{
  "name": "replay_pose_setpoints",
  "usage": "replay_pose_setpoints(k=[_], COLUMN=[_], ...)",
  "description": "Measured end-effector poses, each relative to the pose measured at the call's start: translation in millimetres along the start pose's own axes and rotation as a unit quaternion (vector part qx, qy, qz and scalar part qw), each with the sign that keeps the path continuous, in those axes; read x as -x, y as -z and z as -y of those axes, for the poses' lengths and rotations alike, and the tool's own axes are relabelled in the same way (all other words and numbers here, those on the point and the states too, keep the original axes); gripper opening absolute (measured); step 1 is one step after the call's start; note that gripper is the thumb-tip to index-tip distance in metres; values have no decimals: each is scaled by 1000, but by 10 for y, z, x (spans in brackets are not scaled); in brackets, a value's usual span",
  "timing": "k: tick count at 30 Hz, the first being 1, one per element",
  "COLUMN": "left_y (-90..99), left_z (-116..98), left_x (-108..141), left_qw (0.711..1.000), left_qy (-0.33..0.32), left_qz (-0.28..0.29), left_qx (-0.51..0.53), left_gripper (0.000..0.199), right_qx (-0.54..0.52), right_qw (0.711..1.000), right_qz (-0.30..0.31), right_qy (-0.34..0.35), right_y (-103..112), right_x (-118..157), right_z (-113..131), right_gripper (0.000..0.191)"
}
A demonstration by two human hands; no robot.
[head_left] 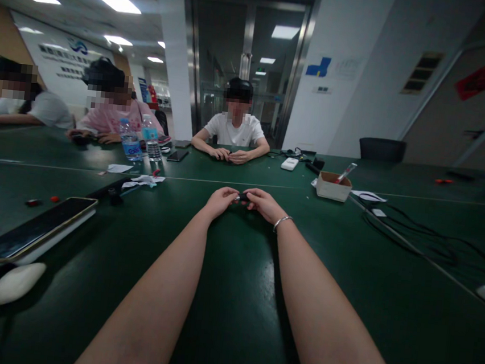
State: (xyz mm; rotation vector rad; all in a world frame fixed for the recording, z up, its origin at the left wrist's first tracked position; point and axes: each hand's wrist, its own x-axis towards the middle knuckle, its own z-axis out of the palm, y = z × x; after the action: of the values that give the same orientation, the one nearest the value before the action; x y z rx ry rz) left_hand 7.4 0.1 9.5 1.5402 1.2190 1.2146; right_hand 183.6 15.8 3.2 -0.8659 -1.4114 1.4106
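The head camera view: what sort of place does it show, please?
Probably an office meeting room: it has a large green table, glass doors and a big wall sign.

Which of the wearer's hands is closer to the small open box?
Right. The right hand is left of the box and slightly nearer the camera; the left hand is farther left.

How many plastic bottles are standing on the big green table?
2. Both stand across the green table, in front of the person in pink: the left bottle, and the right bottle close beside it. I see no others.
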Motion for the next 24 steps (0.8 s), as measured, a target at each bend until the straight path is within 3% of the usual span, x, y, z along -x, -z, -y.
replay_pose_setpoints(k=[4, 8, 24], left_y=[-1, -4, 0], left_z=[38, 64, 87], left_x=[-33, -49, -57], left_qw=[1000, 1000, 1000], left_qy=[10, 2, -1], left_qz=[-1, -7, -7], left_qx=[7, 1, -6], left_gripper=[27, 18, 19], right_qx=[1, 2, -2], right_qw=[1000, 1000, 1000], right_qz=[0, -1, 2], right_qy=[0, -1, 6], right_y=[-10, -16, 1], right_x=[8, 4, -5], right_z=[8, 8, -8], right_gripper=[9, 9, 11])
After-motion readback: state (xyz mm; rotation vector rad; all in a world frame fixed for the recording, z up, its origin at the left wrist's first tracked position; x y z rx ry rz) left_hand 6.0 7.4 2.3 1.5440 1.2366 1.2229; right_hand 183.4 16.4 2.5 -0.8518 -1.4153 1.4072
